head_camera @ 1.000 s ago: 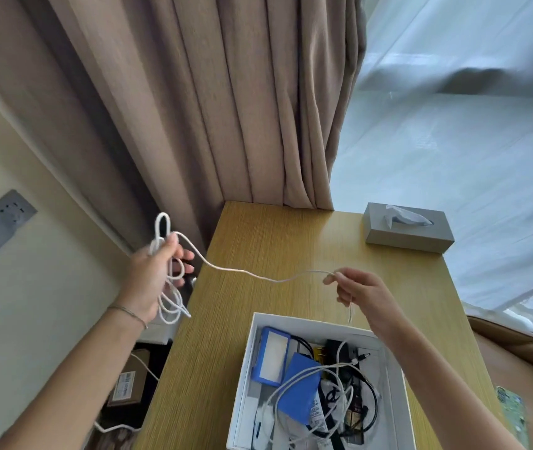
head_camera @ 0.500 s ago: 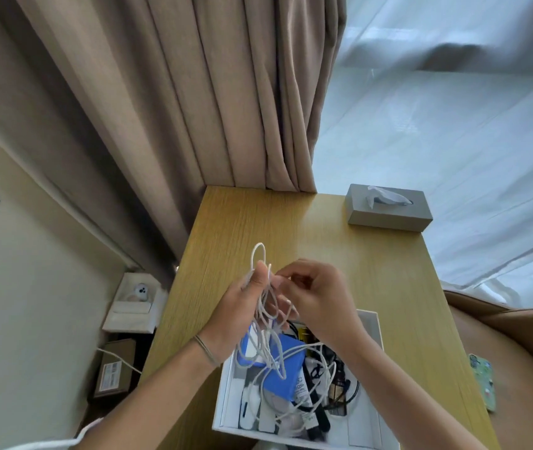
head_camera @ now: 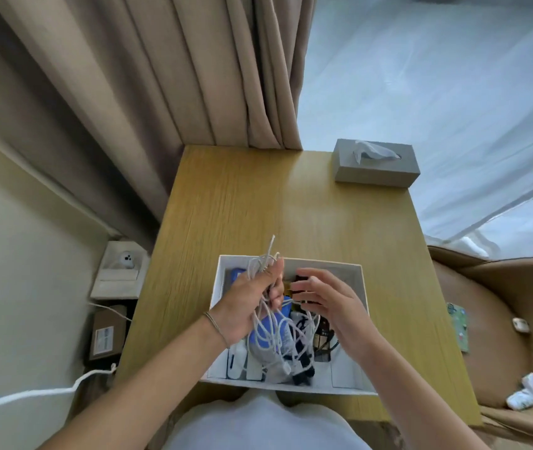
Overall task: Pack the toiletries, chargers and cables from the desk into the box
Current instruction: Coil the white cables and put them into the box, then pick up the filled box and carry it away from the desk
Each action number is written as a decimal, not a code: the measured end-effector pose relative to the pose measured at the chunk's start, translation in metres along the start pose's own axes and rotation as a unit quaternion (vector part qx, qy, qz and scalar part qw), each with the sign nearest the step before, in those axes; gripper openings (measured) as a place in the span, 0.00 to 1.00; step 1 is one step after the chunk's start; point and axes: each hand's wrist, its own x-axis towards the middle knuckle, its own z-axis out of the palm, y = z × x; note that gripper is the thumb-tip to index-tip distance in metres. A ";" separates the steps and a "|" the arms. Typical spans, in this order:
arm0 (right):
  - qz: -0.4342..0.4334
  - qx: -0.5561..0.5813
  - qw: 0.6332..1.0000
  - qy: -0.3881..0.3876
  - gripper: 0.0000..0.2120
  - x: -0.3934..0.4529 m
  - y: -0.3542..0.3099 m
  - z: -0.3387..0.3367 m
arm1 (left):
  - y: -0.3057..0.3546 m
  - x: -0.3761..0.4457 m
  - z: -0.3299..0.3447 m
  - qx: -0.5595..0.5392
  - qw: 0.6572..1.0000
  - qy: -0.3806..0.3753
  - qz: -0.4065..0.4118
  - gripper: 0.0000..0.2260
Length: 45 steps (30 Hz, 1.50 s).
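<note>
Left hand (head_camera: 252, 300) is raised over the white box (head_camera: 364, 287), forearm coming in from lower left, thin bracelet at the wrist. Its fingers curl around a bunched white cable (head_camera: 268, 332) — loops stick up above the fist and hang down below it into the box. Right hand (head_camera: 330, 303) sits just beside it, over the box's middle, palm facing left, fingers loosely spread and slightly bent; fingertips are near the cable, but contact can't be told. The hands are close together, a small gap between them.

The box rests on the near half of the wooden desk (head_camera: 242, 203), at the front edge. Inside: a blue pouch-like item (head_camera: 274, 323) under the hanging loops, black chargers and cables (head_camera: 304, 362) in a tangle, white items (head_camera: 237, 358) along the left wall.

Far right corner of the desk — grey tissue box (head_camera: 375, 165) with a tissue poking out. Beige curtain (head_camera: 193, 76) hangs behind the desk. Left of the desk, on the floor, a white stand with a small white device (head_camera: 125, 259) and a brown cardboard box (head_camera: 107, 332). A brown seat (head_camera: 502, 319) on the right holds a patterned phone (head_camera: 458, 326) and white earbud-type items (head_camera: 526, 391).
</note>
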 end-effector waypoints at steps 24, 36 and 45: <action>-0.028 -0.166 0.980 0.109 0.11 -0.023 0.017 -0.021 | -0.049 -0.002 -0.028 0.687 0.718 0.107 0.027 0.32; -0.113 -0.493 0.820 0.268 0.21 -0.026 0.020 -0.064 | -0.037 -0.032 -0.093 0.587 0.726 0.325 0.152 0.18; 0.005 -0.538 0.813 0.224 0.24 -0.030 0.050 -0.085 | -0.063 -0.022 -0.109 0.633 0.726 0.266 0.013 0.24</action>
